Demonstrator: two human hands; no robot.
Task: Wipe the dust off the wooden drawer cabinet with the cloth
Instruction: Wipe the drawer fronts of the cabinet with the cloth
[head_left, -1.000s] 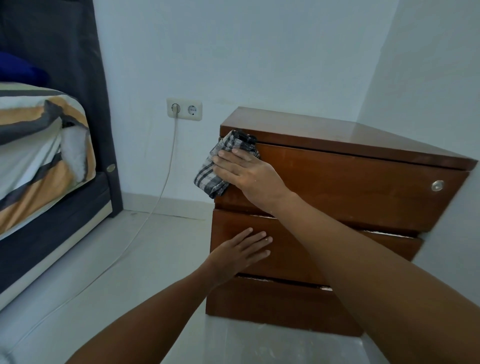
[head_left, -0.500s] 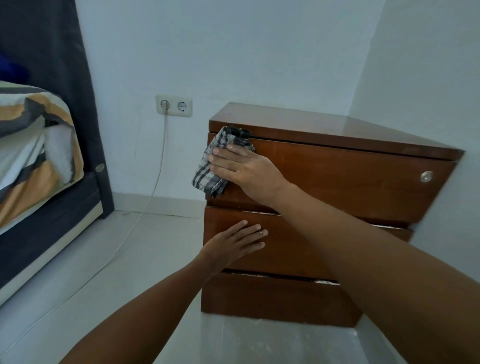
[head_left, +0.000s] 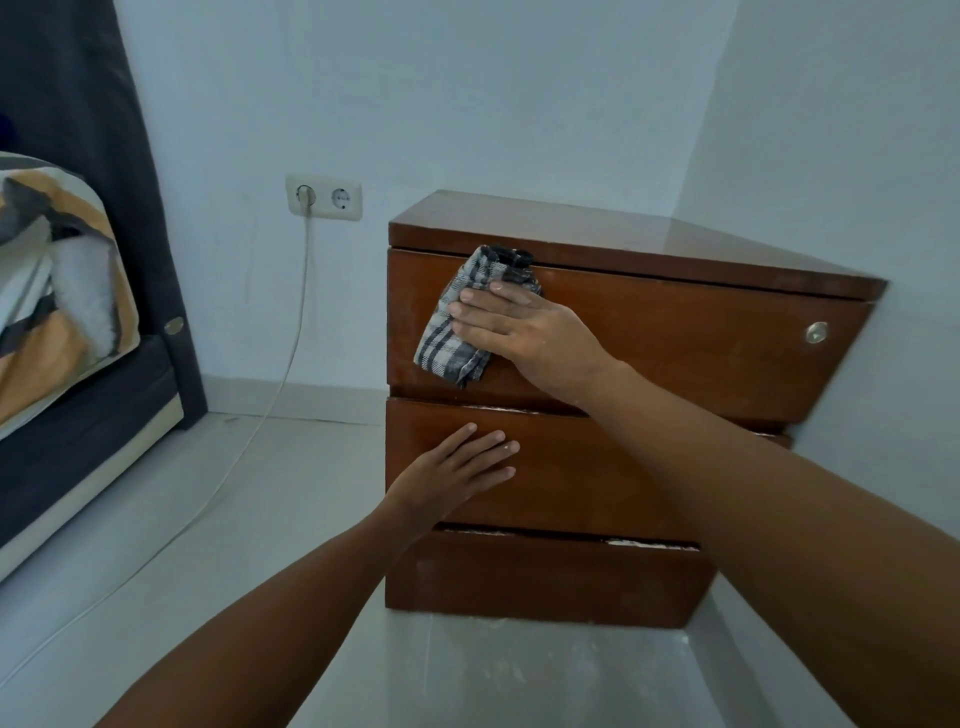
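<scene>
A brown wooden drawer cabinet (head_left: 675, 332) with three drawer fronts stands in the corner of the room. My right hand (head_left: 524, 332) presses a grey and white checked cloth (head_left: 457, 322) flat against the left part of the top drawer front, fingers straight and pointing left. The cloth bunches out above and below my fingers. My left hand (head_left: 457, 467) lies flat with spread fingers on the left part of the middle drawer front. A round metal lock (head_left: 816, 332) sits at the right end of the top drawer.
A white wall socket (head_left: 323, 197) with a plugged cable (head_left: 280, 374) is left of the cabinet; the cable trails across the pale tiled floor (head_left: 260, 519). A bed (head_left: 78, 415) with striped bedding and a dark headboard stands at the left. White walls close in behind and to the right.
My right hand and the cloth have slid a little to the right along the top drawer front, off its left edge. My left hand stays on the middle drawer.
</scene>
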